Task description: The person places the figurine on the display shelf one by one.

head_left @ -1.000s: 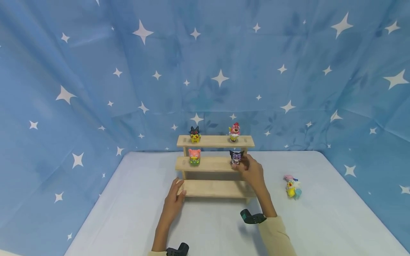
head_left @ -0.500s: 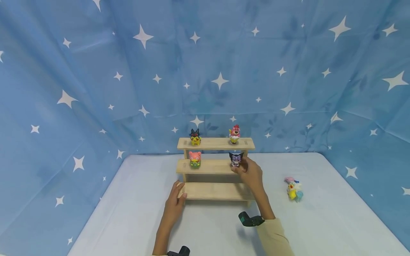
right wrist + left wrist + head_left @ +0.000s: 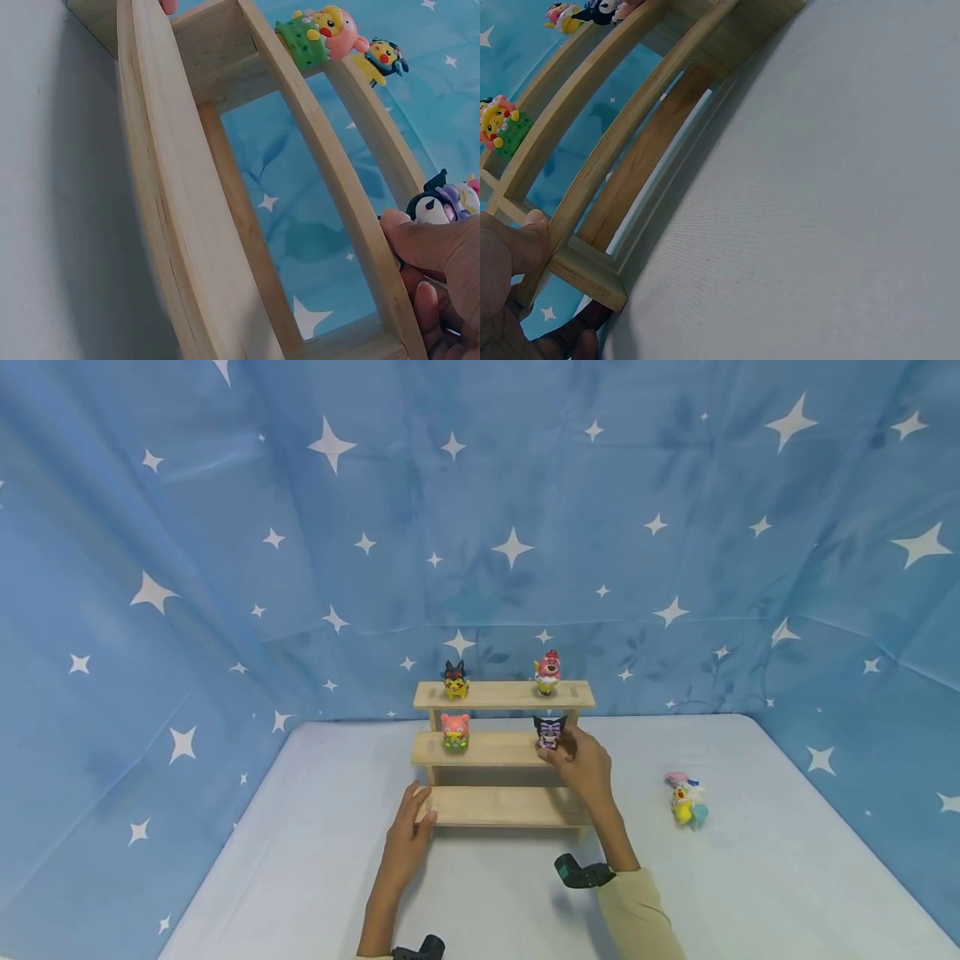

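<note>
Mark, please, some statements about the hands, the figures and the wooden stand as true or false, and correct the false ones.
1. The right hand holds the black and purple figure. True.
2. The left hand holds the top shelf. False: the left hand holds the left end of the bottom shelf.
3. The pink and green figure is on the middle shelf. True.
4. Three figures stand on the top shelf. False: the top shelf bears two.
5. The small toys on the table lie right of the stand. True.
</note>
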### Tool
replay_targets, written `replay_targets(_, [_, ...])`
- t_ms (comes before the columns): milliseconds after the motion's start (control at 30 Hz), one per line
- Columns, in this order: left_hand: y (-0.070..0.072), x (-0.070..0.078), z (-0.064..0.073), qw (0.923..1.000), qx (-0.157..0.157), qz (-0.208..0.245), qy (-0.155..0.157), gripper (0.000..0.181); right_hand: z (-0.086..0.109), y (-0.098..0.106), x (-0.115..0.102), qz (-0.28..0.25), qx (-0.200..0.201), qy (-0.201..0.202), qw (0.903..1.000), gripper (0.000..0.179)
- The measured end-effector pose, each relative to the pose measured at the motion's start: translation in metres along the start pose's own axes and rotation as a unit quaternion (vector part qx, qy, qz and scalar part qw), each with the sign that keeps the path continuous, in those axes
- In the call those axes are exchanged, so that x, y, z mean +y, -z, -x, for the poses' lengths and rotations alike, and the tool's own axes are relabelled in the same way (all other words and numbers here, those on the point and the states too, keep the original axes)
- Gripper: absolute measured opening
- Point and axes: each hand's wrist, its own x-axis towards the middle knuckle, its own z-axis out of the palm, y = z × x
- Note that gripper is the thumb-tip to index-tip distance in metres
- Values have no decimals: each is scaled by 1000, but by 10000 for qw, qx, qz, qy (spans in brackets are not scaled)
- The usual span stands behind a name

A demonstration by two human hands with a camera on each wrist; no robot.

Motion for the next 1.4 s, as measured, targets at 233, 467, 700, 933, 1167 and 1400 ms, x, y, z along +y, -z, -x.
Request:
replay_targets(233, [0, 0, -1, 10000, -30, 67, -27, 45, -2, 1, 0, 6, 80, 82, 9999, 44])
replay_targets(467, [0, 1, -4, 9999, -39, 112, -38, 45, -4, 3, -2, -25, 84, 105, 9999, 43])
replay_targets(700, [-2, 1, -4, 10000, -6, 73, 0, 46, -4, 5, -5, -72, 11, 27, 10000, 45])
replay_targets(933, [-1, -1, -4, 9999, -42, 119, 61, 46, -2, 5, -6, -143, -85, -168, 9997, 51])
replay_targets(1167, [0, -1, -1, 9999, -30, 124, 17, 46, 1, 5, -4, -180, -138, -254, 9994, 55])
replay_targets(1400, [1, 1, -1, 9999, 23, 60, -109, 44, 3, 7, -4, -341, -112, -174, 9992, 50])
